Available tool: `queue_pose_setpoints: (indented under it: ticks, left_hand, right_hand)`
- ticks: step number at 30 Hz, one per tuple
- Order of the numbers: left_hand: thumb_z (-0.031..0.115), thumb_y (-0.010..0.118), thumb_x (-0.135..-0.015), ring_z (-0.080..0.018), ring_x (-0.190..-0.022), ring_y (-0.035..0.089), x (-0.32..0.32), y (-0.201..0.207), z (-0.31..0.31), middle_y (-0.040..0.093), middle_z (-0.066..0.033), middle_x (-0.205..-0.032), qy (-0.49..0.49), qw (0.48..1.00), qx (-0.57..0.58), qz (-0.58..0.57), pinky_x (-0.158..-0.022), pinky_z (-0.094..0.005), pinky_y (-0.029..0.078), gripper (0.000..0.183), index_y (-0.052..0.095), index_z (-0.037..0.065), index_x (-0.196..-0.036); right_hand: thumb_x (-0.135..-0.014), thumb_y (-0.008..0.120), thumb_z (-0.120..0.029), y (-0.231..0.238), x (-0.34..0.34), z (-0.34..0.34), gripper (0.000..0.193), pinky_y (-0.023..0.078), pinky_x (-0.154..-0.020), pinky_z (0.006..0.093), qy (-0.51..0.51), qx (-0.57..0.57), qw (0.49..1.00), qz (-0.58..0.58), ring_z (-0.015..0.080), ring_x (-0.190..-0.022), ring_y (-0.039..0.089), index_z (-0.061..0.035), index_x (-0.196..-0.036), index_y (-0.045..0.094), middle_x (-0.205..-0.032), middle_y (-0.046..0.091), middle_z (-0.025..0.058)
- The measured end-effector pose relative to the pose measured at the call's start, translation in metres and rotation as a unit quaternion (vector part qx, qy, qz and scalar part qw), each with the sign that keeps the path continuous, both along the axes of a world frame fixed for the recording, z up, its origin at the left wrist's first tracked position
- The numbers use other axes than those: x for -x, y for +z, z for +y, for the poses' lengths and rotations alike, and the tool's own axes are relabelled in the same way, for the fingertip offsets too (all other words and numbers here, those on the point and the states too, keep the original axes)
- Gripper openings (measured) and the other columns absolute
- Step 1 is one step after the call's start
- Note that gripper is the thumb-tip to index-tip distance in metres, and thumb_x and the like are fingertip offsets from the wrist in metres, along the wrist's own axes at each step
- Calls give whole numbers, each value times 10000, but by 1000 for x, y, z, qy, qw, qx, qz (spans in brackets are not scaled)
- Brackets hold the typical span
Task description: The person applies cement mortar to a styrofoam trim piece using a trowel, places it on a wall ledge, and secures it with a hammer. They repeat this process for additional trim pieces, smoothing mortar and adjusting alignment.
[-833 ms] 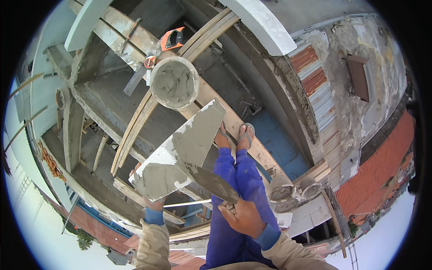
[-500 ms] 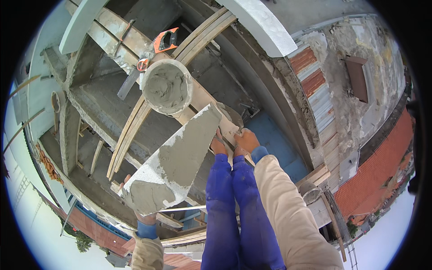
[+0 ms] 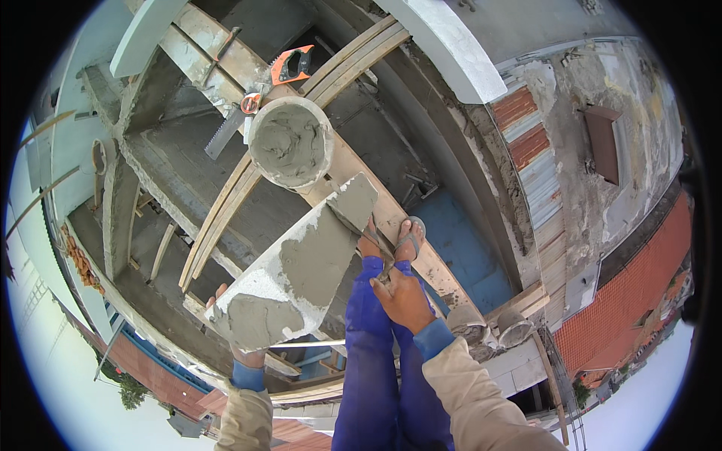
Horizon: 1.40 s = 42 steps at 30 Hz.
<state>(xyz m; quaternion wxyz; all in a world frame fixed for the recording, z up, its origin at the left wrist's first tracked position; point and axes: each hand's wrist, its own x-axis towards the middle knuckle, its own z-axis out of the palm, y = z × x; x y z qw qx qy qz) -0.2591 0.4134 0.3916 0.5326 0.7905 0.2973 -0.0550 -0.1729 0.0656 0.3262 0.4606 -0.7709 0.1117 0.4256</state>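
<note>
Head view, from the left of the frame: the left hand [image 3: 239,347] comes up at lower left under a long light block [image 3: 289,274] smeared with grey mortar, its fingers curled around the lower end to prop it on a slant. Above centre, a bucket of wet mortar [image 3: 291,145] stands on the wooden planks [image 3: 391,218], with an orange-handled handsaw [image 3: 256,94] just beyond it. Right of centre, the right hand [image 3: 404,301] is closed on the handle of a trowel [image 3: 353,204], whose loaded blade lies against the block's upper end. To spread well, I'd say keep the block steady and draw the blade evenly along its face, feet planted on the planks.
</note>
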Motion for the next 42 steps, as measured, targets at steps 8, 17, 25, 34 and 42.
queue_pose_setpoints:
  ticks: [8,17,25,34,42]
  left_hand:
    - [433,839,-801,-223,-1419,449,-2,-2,4,514,-63,-1500,-84,994,-49,49,-1280,-457,191,990,296,138,-1574]
    - [274,932,-722,-212,-1347,491,-33,22,3,442,-58,-1470,-294,932,-196,83,-1165,-413,405,1104,225,133,-1559]
    - [314,818,-835,-223,-1396,409,-27,17,-31,413,-47,-1491,62,992,114,-4,-1213,-400,301,872,320,141,-1529]
    - [186,829,-853,-175,-1400,396,-14,17,-46,390,-33,-1508,289,906,308,-25,-1235,-370,300,866,289,140,-1528]
    - [28,875,-734,-247,-1458,359,-5,26,-38,367,-75,-1516,-109,993,27,-47,-1236,-410,302,1044,203,177,-1518]
  right_hand:
    - [-942,726,-168,183,-6,6,182,520,-569,413,-14,-113,991,-66,343,-624,675,-2,-974,658,-757,693,150]
    - [-936,731,-160,169,5,35,173,525,-606,423,-29,-56,995,-74,360,-702,695,-8,-967,654,-813,707,147]
    - [-930,721,-187,90,-76,-28,208,519,-649,485,93,68,969,-220,416,-732,674,-6,-970,626,-823,693,178]
    - [-936,611,-179,-70,-233,125,289,539,-953,502,357,127,907,-182,359,-1108,700,-55,-1176,714,-1147,727,190]
    - [-947,606,-167,-65,-50,2,207,550,-883,462,-77,163,983,-41,420,-976,700,-43,-1083,702,-1026,738,211]
